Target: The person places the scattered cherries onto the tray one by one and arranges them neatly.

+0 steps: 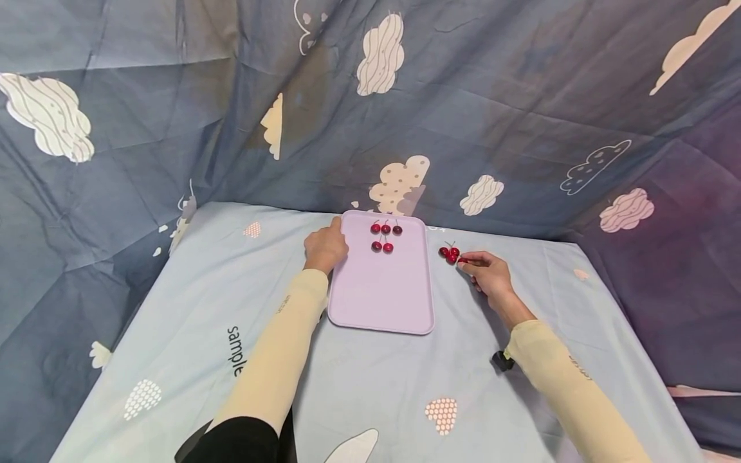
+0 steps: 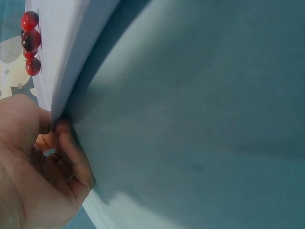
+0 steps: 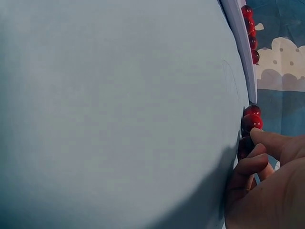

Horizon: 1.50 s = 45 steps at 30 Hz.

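A lilac tray point(image 1: 379, 289) lies on the cloth-covered table, and my left hand point(image 1: 326, 246) pinches its left rim between thumb and fingers. In the left wrist view, that hand point(image 2: 45, 167) has its fingertips at the rim's underside. Red cherries point(image 1: 385, 229) with stems sit at the tray's far end, three in one row and two in a nearer row. Right of the tray, a small cluster of cherries point(image 1: 451, 253) rests on the cloth. My right hand point(image 1: 489, 273) pinches a cherry point(image 1: 462, 261) at the cluster's near right side; its fingers partly hide it.
Pale blue cloth point(image 1: 370, 379) with printed hearts and lettering covers the table. A dark cloud-patterned curtain point(image 1: 324, 128) rises directly behind the tray's far edge and along both sides. A small black device point(image 1: 502, 361) sits at my right wrist.
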Each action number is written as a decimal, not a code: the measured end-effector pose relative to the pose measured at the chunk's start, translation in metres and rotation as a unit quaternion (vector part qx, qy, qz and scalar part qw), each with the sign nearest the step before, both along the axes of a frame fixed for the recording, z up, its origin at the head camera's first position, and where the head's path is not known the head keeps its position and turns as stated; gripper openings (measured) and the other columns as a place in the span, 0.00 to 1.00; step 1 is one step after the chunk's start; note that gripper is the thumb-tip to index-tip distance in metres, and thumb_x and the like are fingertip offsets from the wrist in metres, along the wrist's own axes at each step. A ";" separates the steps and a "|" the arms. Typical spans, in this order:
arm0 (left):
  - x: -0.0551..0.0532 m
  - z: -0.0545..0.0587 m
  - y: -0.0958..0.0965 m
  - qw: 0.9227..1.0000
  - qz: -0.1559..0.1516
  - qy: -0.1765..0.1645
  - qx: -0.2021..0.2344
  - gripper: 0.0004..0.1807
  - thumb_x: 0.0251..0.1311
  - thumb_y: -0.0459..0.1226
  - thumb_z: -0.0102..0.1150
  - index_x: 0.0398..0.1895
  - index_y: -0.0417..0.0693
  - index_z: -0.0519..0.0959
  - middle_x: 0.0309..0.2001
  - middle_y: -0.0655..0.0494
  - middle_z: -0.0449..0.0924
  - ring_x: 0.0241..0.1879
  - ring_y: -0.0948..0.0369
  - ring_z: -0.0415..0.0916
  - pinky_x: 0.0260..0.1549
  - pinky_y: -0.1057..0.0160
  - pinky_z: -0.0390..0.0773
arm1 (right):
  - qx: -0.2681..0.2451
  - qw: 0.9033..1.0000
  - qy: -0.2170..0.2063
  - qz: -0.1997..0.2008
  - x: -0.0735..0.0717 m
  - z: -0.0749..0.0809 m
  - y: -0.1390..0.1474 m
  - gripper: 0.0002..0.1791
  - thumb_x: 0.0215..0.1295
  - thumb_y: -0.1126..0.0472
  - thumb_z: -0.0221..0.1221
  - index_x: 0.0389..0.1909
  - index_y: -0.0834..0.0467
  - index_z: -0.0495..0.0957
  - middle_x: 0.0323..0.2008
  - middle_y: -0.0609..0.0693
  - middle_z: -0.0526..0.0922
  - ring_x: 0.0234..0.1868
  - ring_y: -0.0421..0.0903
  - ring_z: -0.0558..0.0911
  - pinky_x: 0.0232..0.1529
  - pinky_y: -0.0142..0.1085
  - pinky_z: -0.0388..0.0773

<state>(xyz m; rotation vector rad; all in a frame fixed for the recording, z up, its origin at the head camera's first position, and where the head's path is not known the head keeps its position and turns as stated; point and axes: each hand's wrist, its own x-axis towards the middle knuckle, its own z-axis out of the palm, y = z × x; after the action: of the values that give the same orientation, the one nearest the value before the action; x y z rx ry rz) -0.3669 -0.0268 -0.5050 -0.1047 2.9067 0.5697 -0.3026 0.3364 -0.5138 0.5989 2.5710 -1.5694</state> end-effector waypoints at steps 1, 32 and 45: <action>0.000 0.000 0.000 1.000 0.000 0.001 -0.001 0.30 0.79 0.46 0.50 0.80 0.56 0.60 0.60 0.46 0.84 0.57 0.46 0.83 0.56 0.46 0.81 | 0.000 1.000 0.000 0.001 0.000 0.000 0.000 0.22 0.70 0.55 0.70 0.62 0.52 0.82 0.37 0.34 0.84 0.30 0.37 0.76 0.26 0.30 0.73; -0.002 -0.007 -0.006 1.000 -0.007 -0.006 0.007 0.25 0.79 0.46 0.49 0.75 0.54 0.63 0.57 0.44 0.85 0.57 0.43 0.83 0.54 0.44 0.81 | 0.008 0.989 0.145 -0.014 0.002 0.023 -0.052 0.17 0.66 0.64 0.71 0.53 0.65 0.83 0.47 0.61 0.88 0.31 0.34 0.89 0.41 0.37 0.89; -0.008 -0.004 -0.004 1.000 -0.012 -0.013 -0.002 0.27 0.79 0.47 0.48 0.77 0.55 0.61 0.58 0.44 0.85 0.56 0.44 0.84 0.54 0.44 0.81 | 0.091 0.975 0.194 0.065 -0.013 0.019 -0.091 0.13 0.65 0.63 0.71 0.48 0.61 0.85 0.44 0.60 0.90 0.33 0.35 0.84 0.33 0.19 0.78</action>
<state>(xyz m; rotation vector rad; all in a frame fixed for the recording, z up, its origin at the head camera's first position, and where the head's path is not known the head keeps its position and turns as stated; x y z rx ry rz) -0.3746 -0.0304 -0.5092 -0.0769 2.8801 0.5538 -0.3161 0.2459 -0.4951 0.1345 2.9868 -1.5471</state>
